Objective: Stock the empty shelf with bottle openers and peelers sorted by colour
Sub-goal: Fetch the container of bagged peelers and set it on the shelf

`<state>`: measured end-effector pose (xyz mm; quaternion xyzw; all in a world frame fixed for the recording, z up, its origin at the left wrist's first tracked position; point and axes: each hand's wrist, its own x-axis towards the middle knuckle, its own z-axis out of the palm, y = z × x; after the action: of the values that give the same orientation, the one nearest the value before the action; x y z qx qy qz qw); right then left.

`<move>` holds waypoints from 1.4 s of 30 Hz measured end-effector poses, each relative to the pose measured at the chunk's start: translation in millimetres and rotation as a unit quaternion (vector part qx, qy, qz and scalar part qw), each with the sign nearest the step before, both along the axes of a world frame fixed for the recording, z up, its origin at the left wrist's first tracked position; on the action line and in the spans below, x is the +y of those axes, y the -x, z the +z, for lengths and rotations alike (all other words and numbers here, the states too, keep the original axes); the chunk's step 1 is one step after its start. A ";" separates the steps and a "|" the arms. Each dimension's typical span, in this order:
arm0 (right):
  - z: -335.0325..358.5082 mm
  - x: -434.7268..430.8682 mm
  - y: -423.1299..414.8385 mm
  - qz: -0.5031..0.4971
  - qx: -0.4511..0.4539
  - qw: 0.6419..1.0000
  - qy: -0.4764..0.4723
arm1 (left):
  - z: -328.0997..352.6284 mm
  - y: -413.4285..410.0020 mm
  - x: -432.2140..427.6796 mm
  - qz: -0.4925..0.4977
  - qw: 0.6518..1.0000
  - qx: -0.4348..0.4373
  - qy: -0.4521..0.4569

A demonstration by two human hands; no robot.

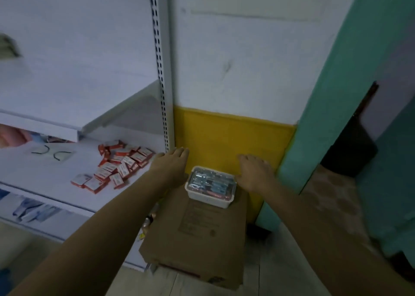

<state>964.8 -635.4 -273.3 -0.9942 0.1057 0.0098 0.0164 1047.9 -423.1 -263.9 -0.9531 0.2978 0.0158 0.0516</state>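
The left hand has straight fingers that hold nothing, past the left rim of the white basket. The right hand has loosely spread, empty fingers at the right rim. The basket holds blurred wrapped goods and stands at the far edge of a cardboard box, between the shelf upright and the green wall.

Wrapped goods in the white basket are showing too blurred to identify. Print on the cardboard box is reading too small. The left edge is cutting off a greyish object.
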 end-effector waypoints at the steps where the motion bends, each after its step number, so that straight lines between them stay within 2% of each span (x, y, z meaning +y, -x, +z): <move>1: -14.8 -5.7 -13.2 -0.010 0.008 1.000 -0.009 | -12.6 -18.2 -4.6 0.000 1.000 0.017 -0.004; 6: -87.4 -33.0 -92.1 -0.077 0.040 0.993 -0.079 | -82.1 -121.9 -31.7 -0.010 0.995 0.095 0.000; 9: -140.0 -44.9 -130.1 -0.142 0.065 0.976 -0.155 | -136.8 -174.1 -44.9 0.013 0.985 0.169 0.024; 14: -224.9 -64.8 -152.2 -0.180 0.059 0.924 -0.331 | -235.2 -216.9 -62.1 0.059 0.946 0.314 0.048; 17: -266.5 -84.3 -151.2 -0.224 0.079 0.901 -0.363 | -282.1 -231.7 -75.1 0.108 0.924 0.363 0.051; 19: -290.4 -98.8 -155.5 -0.296 0.120 0.869 -0.379 | -308.3 -244.8 -85.8 0.173 0.904 0.383 0.084; 23: -323.4 -120.2 -181.4 -0.377 0.116 0.785 -0.477 | -353.8 -268.9 -105.0 0.300 0.826 0.432 0.202; 26: -338.5 -123.7 -202.3 -0.426 0.093 0.700 -0.566 | -373.6 -275.8 -112.6 0.362 0.725 0.494 0.314; 28: -345.8 -120.9 -211.7 -0.455 0.082 0.645 -0.609 | -378.0 -276.0 -114.4 0.392 0.675 0.511 0.360; 32: -354.4 -117.9 -210.3 -0.478 0.096 0.617 -0.618 | -370.5 -268.5 -115.4 0.416 0.610 0.533 0.413; 35: -350.7 -116.4 -196.0 -0.478 0.080 0.622 -0.615 | -355.2 -253.2 -113.7 0.409 0.583 0.548 0.439; 37: -342.0 -113.9 -182.7 -0.493 0.048 0.631 -0.597 | -338.1 -242.6 -111.5 0.403 0.587 0.553 0.432; 40: -314.8 -107.3 -159.2 -0.514 0.013 0.639 -0.572 | -305.8 -228.8 -112.2 0.388 0.638 0.551 0.372; 42: -296.3 -97.9 -138.5 -0.543 -0.058 0.613 -0.570 | -282.6 -216.3 -116.4 0.362 0.674 0.555 0.326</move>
<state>1103.4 -733.3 -569.5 -0.5437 0.5986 0.0002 0.5883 1264.2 -539.6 -546.5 -0.7584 -0.1108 0.4614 -0.4469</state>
